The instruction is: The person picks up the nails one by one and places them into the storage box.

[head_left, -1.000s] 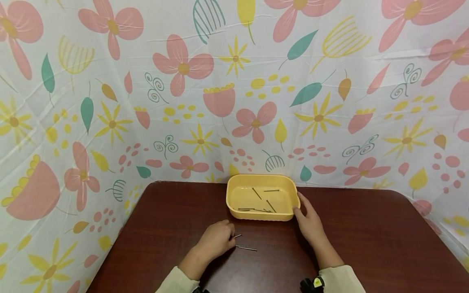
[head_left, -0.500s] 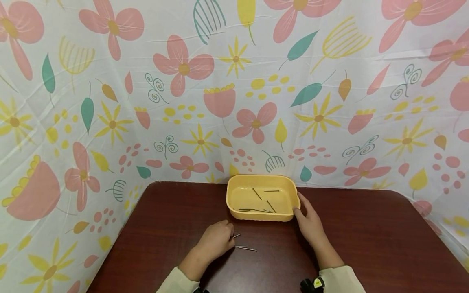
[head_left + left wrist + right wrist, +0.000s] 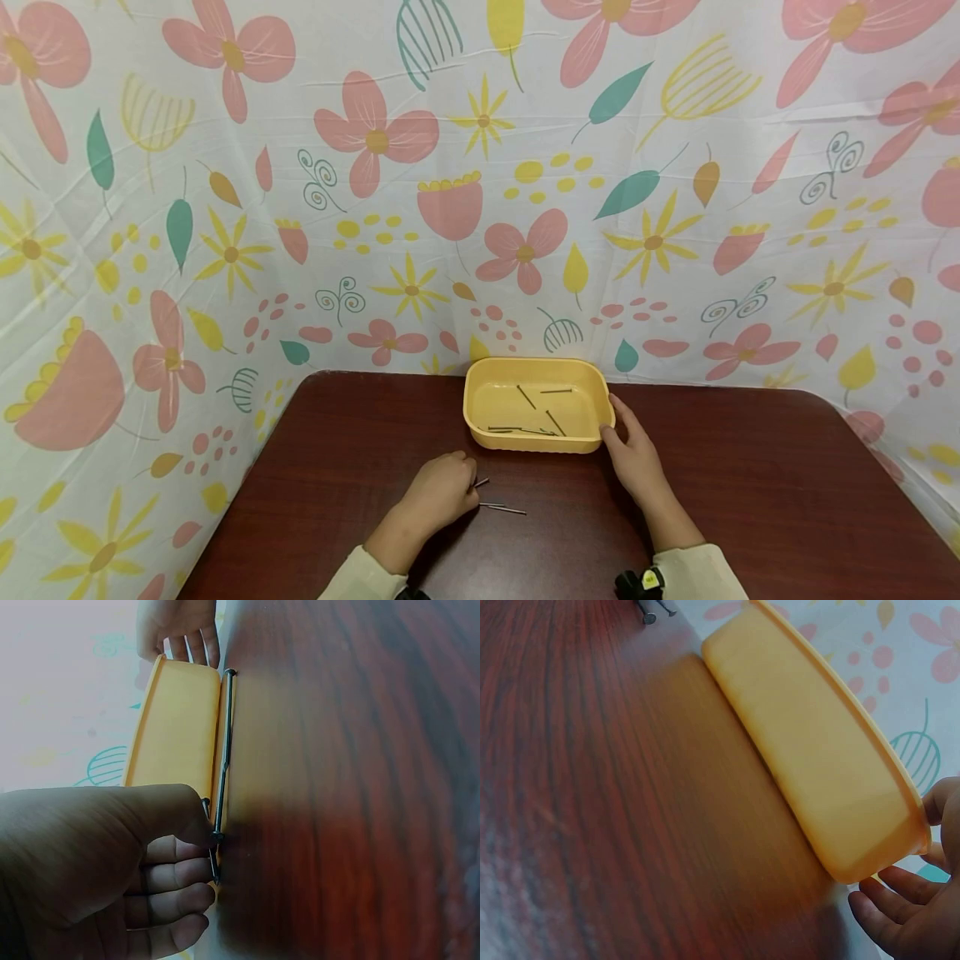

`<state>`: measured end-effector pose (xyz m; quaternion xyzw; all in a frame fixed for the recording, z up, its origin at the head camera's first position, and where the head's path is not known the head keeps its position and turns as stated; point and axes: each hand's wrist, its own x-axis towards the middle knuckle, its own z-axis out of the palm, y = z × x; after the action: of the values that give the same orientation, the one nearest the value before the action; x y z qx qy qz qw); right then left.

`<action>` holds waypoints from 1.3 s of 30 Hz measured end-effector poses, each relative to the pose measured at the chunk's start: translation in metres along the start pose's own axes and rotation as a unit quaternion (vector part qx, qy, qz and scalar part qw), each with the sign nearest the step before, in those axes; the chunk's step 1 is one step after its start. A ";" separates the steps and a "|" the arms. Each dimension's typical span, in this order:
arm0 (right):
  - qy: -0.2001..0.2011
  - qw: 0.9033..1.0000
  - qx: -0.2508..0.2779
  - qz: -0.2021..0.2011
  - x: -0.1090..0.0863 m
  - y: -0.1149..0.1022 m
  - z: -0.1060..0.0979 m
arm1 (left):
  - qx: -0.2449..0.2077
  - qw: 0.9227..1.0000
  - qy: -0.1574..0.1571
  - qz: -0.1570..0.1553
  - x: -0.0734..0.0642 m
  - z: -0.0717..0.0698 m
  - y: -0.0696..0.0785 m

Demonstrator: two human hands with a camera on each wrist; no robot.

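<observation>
My left hand point(image 3: 441, 490) is low over the table, pinching a metal nail point(image 3: 482, 482) between thumb and fingers. In the left wrist view the nail's head point(image 3: 205, 802) shows above the thumb and its point below; the thumb hides its middle. Close by, more nails point(image 3: 510, 510) lie on the tabletop, partly overlapping, their left ends by my left fingers. My right hand point(image 3: 637, 462) holds the right end of a yellow plastic basin point(image 3: 534, 444), thumb and fingers about its corner. Several nails point(image 3: 555, 422) lie scattered on the basin's floor.
The dark red-brown wooden table point(image 3: 780, 483) has rounded back corners. A white curtain point(image 3: 480, 250) printed with flowers and leaves hangs right behind the table and along its left side. The basin stands near the back edge.
The left hand has shifted very slightly left with the pinched nail. My right hand, the basin and the nails in it have stayed in place.
</observation>
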<state>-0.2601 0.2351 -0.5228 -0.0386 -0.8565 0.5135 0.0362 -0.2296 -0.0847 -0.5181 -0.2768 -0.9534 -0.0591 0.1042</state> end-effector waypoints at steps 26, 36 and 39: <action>-0.009 1.000 0.003 0.004 0.002 -0.001 -0.002 | -0.072 0.997 0.002 -0.018 0.007 -0.012 -0.001; -0.009 1.000 0.003 0.007 0.001 -0.001 -0.002 | -0.097 0.995 0.006 -0.017 0.013 -0.023 0.000; -0.009 1.000 0.004 0.006 0.002 0.000 -0.001 | -0.100 0.995 0.017 -0.017 0.014 -0.026 0.000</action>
<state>-0.2620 0.2362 -0.5223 -0.0391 -0.8546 0.5172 0.0260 -0.2371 -0.0821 -0.4894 -0.2687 -0.9455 -0.1603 0.0908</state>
